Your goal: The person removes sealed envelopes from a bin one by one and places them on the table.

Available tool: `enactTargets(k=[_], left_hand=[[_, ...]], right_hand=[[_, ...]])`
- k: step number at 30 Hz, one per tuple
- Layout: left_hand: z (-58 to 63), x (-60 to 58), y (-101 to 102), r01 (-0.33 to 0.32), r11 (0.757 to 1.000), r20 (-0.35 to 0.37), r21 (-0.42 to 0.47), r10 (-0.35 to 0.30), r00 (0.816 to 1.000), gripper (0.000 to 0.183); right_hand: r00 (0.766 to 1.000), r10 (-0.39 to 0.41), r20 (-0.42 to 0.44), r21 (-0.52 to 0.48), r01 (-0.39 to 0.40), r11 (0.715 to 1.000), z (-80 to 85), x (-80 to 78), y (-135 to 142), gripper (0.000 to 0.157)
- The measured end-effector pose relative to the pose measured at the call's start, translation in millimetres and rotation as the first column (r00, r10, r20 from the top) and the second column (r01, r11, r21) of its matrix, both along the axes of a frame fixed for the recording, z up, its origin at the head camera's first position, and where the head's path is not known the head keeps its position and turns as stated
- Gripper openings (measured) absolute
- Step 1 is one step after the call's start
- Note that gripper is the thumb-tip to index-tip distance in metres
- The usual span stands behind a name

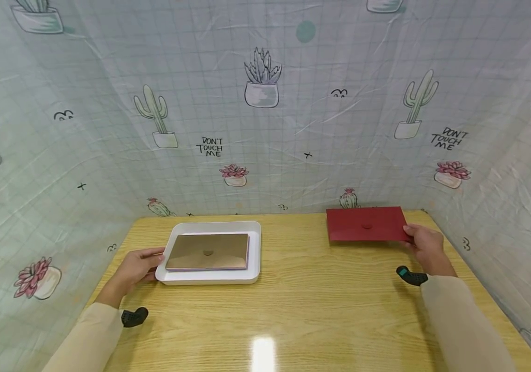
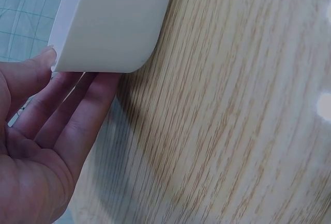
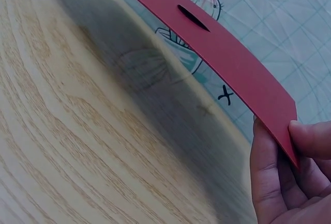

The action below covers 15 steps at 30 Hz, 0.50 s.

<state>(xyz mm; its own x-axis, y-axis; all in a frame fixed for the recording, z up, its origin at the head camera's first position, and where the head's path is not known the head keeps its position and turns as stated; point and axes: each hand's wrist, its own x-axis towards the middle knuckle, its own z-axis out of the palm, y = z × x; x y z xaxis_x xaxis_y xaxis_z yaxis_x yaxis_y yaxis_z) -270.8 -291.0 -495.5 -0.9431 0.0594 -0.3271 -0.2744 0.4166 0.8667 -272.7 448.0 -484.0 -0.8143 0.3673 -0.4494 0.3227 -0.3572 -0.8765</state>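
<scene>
A white tray [image 1: 209, 278] stands at the table's left side, with a gold envelope-like rectangle [image 1: 228, 250] inside it. Pinkish edges show beneath the gold piece, so something may lie under it. My left hand [image 1: 135, 267] holds the tray's left side; in the left wrist view the thumb [image 2: 44, 58] is on the rim and the fingers reach the outer wall. At the back right, my right hand [image 1: 425, 245] pinches the right end of a flat red envelope [image 1: 363, 222]. It hangs above the tabletop, casting a shadow, and has a small slot [image 3: 194, 18] in it.
A wood-grain table [image 1: 302, 305] spreads under both hands. Behind it and at both sides hangs a pale sheet [image 1: 284, 134] printed with cacti and words. Each wrist carries a small black device, such as the left one [image 1: 135, 316].
</scene>
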Motion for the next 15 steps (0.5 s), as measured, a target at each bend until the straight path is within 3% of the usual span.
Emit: enactTargets(k=[6,15], left_hand=[[-0.1,1.2,-0.7,0.007,1.0,-0.002,0.017,-0.007,1.0,0.057],[1.4,2.4,1.3,0.008,1.0,-0.008,0.02,-0.008,1.0,0.056]], right_hand=[[1.0,-0.013,0.017,-0.013,0.013,1.0,0.3,1.3,3.2,0.018],[1.0,-0.008,0.031,-0.035,0.009,0.999,0.6,2.1,13.2,0.023]])
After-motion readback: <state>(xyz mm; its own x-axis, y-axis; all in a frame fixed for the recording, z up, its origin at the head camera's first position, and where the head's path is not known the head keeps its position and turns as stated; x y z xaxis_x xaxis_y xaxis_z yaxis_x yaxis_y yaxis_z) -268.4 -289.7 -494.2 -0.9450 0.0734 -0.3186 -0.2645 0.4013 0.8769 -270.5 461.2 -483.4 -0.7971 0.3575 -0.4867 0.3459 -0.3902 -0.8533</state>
